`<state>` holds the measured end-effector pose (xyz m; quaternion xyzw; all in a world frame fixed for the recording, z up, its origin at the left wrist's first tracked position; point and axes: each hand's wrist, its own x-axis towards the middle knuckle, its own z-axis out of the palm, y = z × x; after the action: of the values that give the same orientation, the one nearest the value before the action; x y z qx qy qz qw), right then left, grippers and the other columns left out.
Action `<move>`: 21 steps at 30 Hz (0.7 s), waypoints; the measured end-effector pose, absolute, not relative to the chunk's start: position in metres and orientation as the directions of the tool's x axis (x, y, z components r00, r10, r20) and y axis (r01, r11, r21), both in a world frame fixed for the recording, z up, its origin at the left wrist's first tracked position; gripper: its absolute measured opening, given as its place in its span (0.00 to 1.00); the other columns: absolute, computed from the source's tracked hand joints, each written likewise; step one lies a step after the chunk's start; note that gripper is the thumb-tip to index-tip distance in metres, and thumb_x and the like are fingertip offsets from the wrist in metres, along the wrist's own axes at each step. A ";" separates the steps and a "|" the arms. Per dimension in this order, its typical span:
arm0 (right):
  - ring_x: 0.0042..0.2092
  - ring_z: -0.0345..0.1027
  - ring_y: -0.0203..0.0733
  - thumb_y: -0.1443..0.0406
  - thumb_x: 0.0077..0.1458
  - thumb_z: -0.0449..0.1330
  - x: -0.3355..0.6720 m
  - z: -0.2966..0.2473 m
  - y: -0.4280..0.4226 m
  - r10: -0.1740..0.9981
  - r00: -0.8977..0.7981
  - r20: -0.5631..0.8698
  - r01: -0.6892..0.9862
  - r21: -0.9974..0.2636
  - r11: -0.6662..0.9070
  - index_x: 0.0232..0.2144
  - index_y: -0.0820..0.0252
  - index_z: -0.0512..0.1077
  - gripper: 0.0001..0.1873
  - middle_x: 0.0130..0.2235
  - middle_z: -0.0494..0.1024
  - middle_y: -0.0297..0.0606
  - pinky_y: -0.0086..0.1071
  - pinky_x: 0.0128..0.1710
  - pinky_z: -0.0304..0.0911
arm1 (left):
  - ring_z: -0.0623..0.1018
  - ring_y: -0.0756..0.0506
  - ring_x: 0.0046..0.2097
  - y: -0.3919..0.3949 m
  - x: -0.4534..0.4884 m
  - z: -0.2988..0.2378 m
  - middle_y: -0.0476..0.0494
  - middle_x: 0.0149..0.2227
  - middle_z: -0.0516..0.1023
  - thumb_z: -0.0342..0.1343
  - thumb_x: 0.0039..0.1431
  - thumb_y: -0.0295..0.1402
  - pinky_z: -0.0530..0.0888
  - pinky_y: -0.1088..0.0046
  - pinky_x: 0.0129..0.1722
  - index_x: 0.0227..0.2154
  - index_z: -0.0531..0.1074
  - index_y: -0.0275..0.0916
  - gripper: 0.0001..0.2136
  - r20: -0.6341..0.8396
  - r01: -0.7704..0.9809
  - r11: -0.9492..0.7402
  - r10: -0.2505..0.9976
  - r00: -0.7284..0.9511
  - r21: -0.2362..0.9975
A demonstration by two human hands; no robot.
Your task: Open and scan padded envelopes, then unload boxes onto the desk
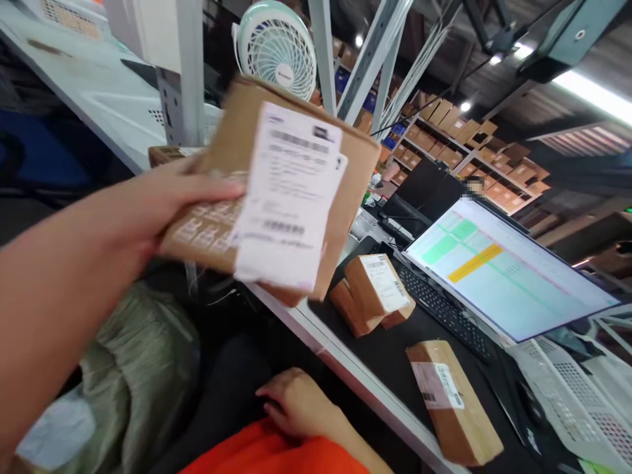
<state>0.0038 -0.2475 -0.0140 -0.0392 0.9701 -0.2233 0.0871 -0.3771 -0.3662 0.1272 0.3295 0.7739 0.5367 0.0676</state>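
Note:
My left hand [148, 210] is closed on a flat brown cardboard parcel [232, 138], thumb across its face, holding it up in front of me. A white shipping label [291, 197] with barcodes covers the parcel's middle. My right hand [296, 403] rests low on my dark lap beside an orange garment [266, 454]. Its fingers lie loosely apart and hold nothing.
Two small labelled parcels [375, 289] and a longer one [454, 401] lie on the black desk mat [385, 355]. Behind them are a keyboard [444, 309] and a lit monitor [503, 270]. A white basket [573, 395], a desk fan [276, 46], an olive bag [143, 368] and shelves of boxes [469, 151] surround the desk.

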 end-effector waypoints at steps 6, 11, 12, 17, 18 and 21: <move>0.53 0.76 0.46 0.67 0.62 0.62 0.035 -0.022 -0.224 0.070 -0.986 -0.151 0.136 -0.487 0.863 0.55 0.57 0.76 0.18 0.50 0.82 0.40 0.38 0.57 0.66 | 0.80 0.37 0.52 -0.277 -0.356 0.241 0.38 0.49 0.79 0.56 0.62 0.47 0.73 0.51 0.50 0.51 0.72 0.20 0.29 0.247 0.487 -0.010 0.870 -0.427 0.874; 0.54 0.75 0.47 0.71 0.61 0.61 0.039 -0.032 -0.213 0.061 -0.981 -0.186 0.150 -0.512 0.846 0.55 0.56 0.76 0.20 0.52 0.82 0.39 0.40 0.59 0.67 | 0.74 0.38 0.58 -0.350 -0.309 0.163 0.44 0.54 0.75 0.38 0.66 0.44 0.66 0.53 0.54 0.58 0.64 0.18 0.32 0.608 0.694 0.040 0.448 -0.656 0.719; 0.55 0.75 0.47 0.72 0.60 0.60 0.038 -0.034 -0.213 0.057 -0.982 -0.181 0.145 -0.521 0.841 0.55 0.57 0.76 0.21 0.52 0.81 0.40 0.40 0.59 0.67 | 0.74 0.40 0.58 -0.373 -0.297 0.131 0.47 0.54 0.75 0.39 0.66 0.44 0.67 0.56 0.56 0.58 0.67 0.22 0.30 0.581 0.653 0.140 0.346 -0.737 0.744; 0.54 0.75 0.48 0.73 0.62 0.57 0.029 -0.052 -0.212 -0.046 -0.972 -0.231 0.089 -0.544 0.834 0.54 0.58 0.77 0.20 0.52 0.81 0.44 0.42 0.57 0.70 | 0.79 0.45 0.46 -0.493 -0.245 -0.067 0.42 0.43 0.80 0.47 0.68 0.40 0.75 0.64 0.51 0.44 0.76 0.31 0.18 -0.004 -0.088 0.598 -0.140 -0.990 0.797; 0.53 0.76 0.49 0.73 0.62 0.56 0.027 -0.057 -0.211 -0.077 -0.965 -0.252 0.072 -0.532 0.844 0.54 0.58 0.77 0.21 0.51 0.81 0.44 0.43 0.57 0.70 | 0.79 0.44 0.44 -0.516 -0.237 -0.103 0.41 0.41 0.80 0.51 0.67 0.39 0.76 0.62 0.49 0.42 0.76 0.31 0.15 -0.094 -0.212 0.619 -0.218 -0.971 0.756; 0.53 0.76 0.51 0.72 0.61 0.56 0.019 -0.071 -0.211 -0.163 -0.938 -0.306 0.015 -0.505 0.863 0.55 0.57 0.77 0.22 0.52 0.81 0.45 0.44 0.57 0.71 | 0.78 0.43 0.45 -0.572 -0.219 -0.188 0.42 0.43 0.78 0.57 0.65 0.42 0.77 0.58 0.49 0.43 0.74 0.34 0.15 -0.269 -0.442 0.637 -0.354 -0.896 0.632</move>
<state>0.0188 -0.2109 -0.0705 -0.0390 0.9496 -0.2590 0.1720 -0.2190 -0.5720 -0.1879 -0.2203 0.9027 0.3647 0.0602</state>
